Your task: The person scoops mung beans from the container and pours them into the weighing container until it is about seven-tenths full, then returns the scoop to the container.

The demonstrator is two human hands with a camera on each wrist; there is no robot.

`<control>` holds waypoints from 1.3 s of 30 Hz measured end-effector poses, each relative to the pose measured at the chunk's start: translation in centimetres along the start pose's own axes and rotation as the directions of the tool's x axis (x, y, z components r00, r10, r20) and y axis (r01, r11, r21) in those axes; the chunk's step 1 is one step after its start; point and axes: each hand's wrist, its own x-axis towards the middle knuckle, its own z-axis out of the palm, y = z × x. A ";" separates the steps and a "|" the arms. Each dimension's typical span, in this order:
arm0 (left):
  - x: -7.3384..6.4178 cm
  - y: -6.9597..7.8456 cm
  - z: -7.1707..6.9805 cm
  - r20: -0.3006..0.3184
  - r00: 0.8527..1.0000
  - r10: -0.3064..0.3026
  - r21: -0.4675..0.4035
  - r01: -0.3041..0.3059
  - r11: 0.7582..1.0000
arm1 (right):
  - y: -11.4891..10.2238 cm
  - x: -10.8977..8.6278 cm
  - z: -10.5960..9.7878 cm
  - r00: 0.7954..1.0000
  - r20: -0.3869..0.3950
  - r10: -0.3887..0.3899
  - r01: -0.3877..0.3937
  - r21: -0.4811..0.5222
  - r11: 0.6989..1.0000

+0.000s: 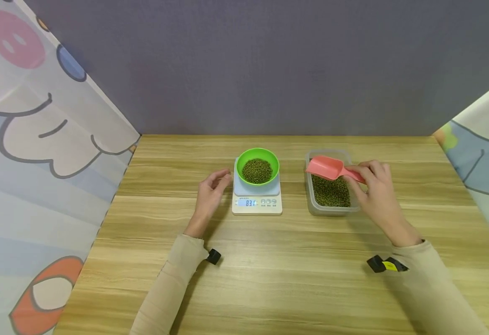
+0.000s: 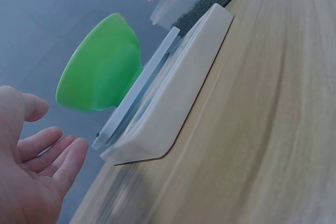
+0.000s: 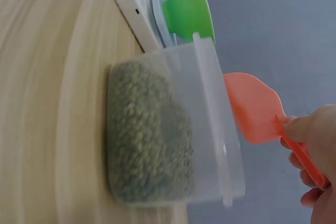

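Note:
My right hand (image 1: 375,186) grips the handle of a pink scoop (image 1: 327,167), holding it over a clear plastic container (image 1: 311,197) of green mung beans (image 1: 331,191). No beans show in the scoop's bowl in the head view. Left of the container, a green bowl (image 1: 273,157) with mung beans (image 1: 257,171) inside sits on a white kitchen scale (image 1: 258,210), whose display (image 1: 247,203) reads about 83.1. Beside the scale's left edge is my left hand (image 1: 212,193), its fingers loosely bent and holding nothing. In the left wrist view its fingertips (image 2: 79,148) are close to the scale's platform.
Everything stands on a wooden-patterned table (image 1: 286,270) backed by a grey panel (image 1: 286,70). Cartoon-printed cloth (image 1: 27,195) hangs at the left, with more at the right. Each wrist carries a small black device, such as the left one (image 1: 213,256).

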 end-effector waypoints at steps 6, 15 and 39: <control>0.0 0.0 0.0 0.003 1.000 -0.005 0.003 0.005 1.000 | 0.7 -1.3 -0.7 0.999 0.013 0.049 -0.049 -0.021 0.999; -0.1 -0.1 -0.1 0.004 1.000 -0.002 0.014 0.002 1.000 | 1.1 -2.4 -0.8 1.000 0.006 0.013 -0.013 -0.053 0.999; -0.1 -0.4 -0.3 0.005 1.000 0.008 0.002 -0.008 1.000 | -1.4 -2.5 -1.4 0.984 0.144 0.108 -0.074 -0.221 0.972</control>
